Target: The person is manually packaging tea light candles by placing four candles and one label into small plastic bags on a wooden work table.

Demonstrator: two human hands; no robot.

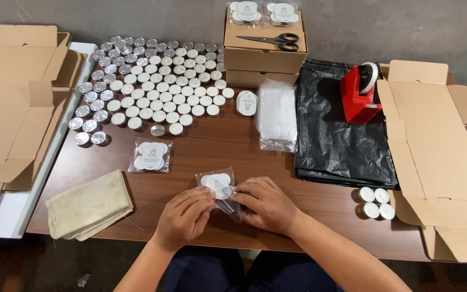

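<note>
Tealight packet, clear bag with white candles, sits at near table edge, pinched from both sides: left hand and right hand both closed on it. Behind: loose tealights massed, finished packet, beige cloth left.

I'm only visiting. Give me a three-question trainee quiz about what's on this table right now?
1. True or false: the scissors lie on a cardboard box.
2. What do the left hand and right hand hold together?
3. The red tape dispenser stands on: A) beige cloth B) black plastic bags C) bare wood.

Key: 1 true; 2 a clear packet of tealights; 3 B.
</note>
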